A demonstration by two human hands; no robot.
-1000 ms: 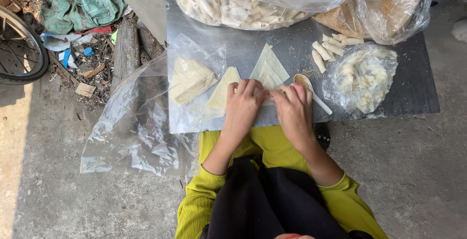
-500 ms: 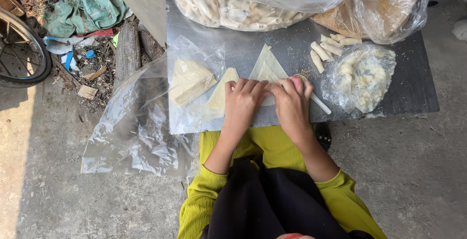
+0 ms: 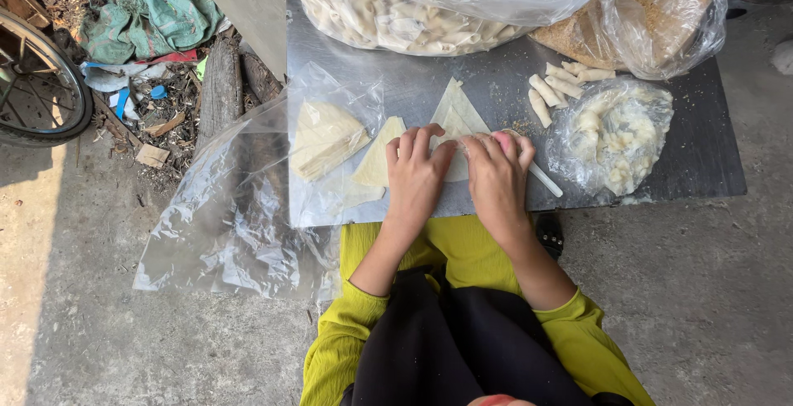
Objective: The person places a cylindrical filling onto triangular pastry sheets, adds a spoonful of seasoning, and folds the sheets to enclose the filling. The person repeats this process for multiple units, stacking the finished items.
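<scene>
A thin, pale triangular pastry wrapper (image 3: 457, 117) is lying on the grey table (image 3: 710, 158), its tip pointing away from the person and its near edge hidden under both hands. The left hand (image 3: 415, 176) is lying palm down on the wrapper's near left part, fingers close together and curled over the edge; whether they are pinching the sheet cannot be told. The right hand (image 3: 497, 179) is pressing down just beside it on the near right part, fingers together and bent, covering whatever lies beneath. A white spoon handle (image 3: 545, 180) is sticking out from under the right hand, on the side away from the wrapper. Just left of the wrapper another pale wrapper sheet (image 3: 376, 156) is lying flat, and farther left a stack of wrappers (image 3: 325, 135) is sitting inside a clear plastic bag (image 3: 231, 224) that is hanging off the table's edge. Right of the wrapper, a few finished rolls (image 3: 555, 85) are lying side by side, and near them a small clear bag of whitish filling (image 3: 615, 129) is resting. Beyond the wrapper, at the table's far edge, a large clear bag of rolls (image 3: 413, 9) is standing, with a bag of brown crumbs (image 3: 652, 18) next to it.
</scene>
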